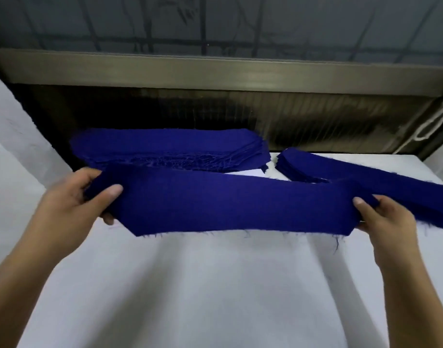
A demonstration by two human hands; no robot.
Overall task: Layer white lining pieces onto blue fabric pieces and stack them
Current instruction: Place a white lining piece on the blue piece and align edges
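Observation:
A long blue fabric piece (228,204) with frayed edges hangs stretched above the white table (215,285). My left hand (77,199) pinches its left end, thumb on top. My right hand (386,219) pinches its right end the same way. Behind it lies a stack of blue pieces (170,149) at the back of the table. A second stack of blue pieces (365,182) runs slanting from the back middle to the right edge. A sliver of white (248,173) shows between the stacks; I cannot tell whether it is lining.
A dark window with a metal sill (215,74) rises right behind the table. A white cord (433,124) hangs at the right. White material (12,136) stands at the left edge.

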